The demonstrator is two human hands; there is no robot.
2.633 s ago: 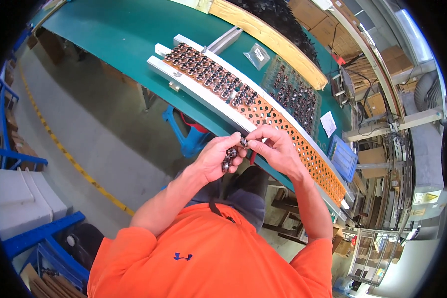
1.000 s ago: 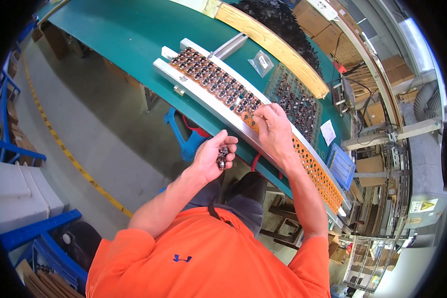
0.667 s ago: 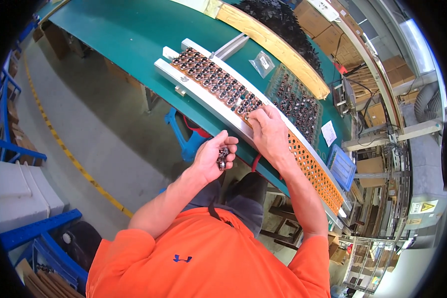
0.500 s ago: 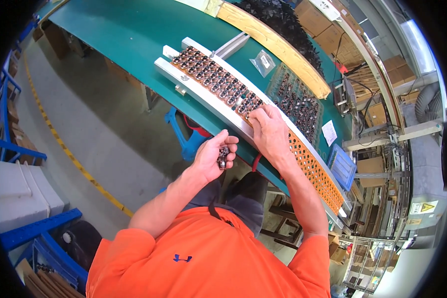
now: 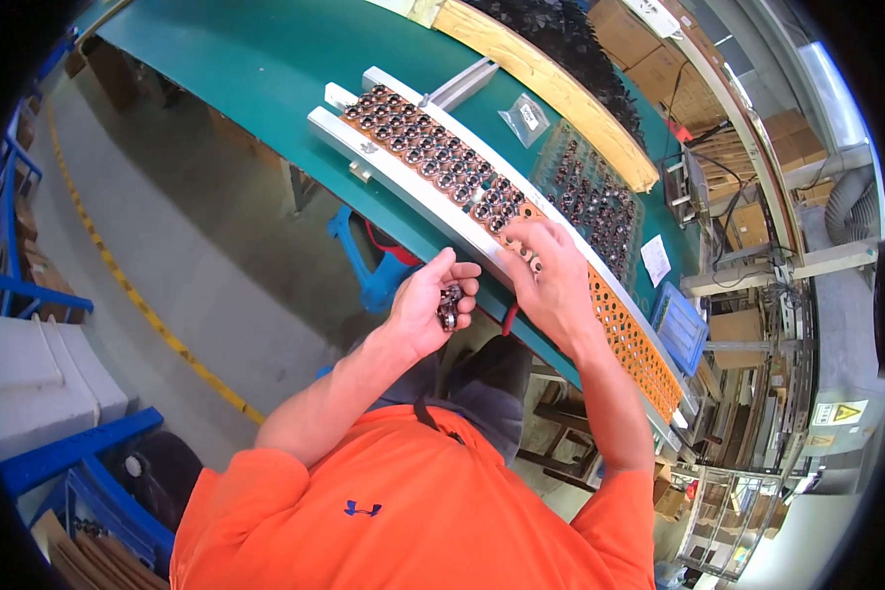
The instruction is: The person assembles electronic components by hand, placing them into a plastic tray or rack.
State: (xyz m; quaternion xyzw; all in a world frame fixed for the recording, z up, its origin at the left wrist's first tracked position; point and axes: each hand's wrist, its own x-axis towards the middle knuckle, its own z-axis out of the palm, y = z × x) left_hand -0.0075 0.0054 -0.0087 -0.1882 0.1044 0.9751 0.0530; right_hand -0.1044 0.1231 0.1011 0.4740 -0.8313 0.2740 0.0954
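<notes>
My left hand (image 5: 431, 307), palm up beside the table's near edge, curls around several small shiny dark metal parts (image 5: 450, 307). Over the rack, my right hand (image 5: 553, 283) has its thumb and fingers apart, with nothing visible between them. Below it runs a long orange perforated board (image 5: 631, 344) between white metal rails (image 5: 403, 169). Shiny round dark parts (image 5: 433, 157) sit in rows on the board's far-left half, ending near my right fingertips. Bare holes show along its right half. My right hand hides part of the board between.
A clear tray of similar small parts (image 5: 600, 197) lies behind the rack on the green table (image 5: 256, 69). Nearby are a plastic bag (image 5: 525, 120), a paper slip (image 5: 655, 261), a blue bin (image 5: 678, 329) and a yellowish beam (image 5: 551, 84). A blue stool (image 5: 369, 280) stands below.
My right hand has drawn back slightly right and toward me from the last filled row, and its fingers have parted. My left hand still holds its parts, shifted slightly right.
</notes>
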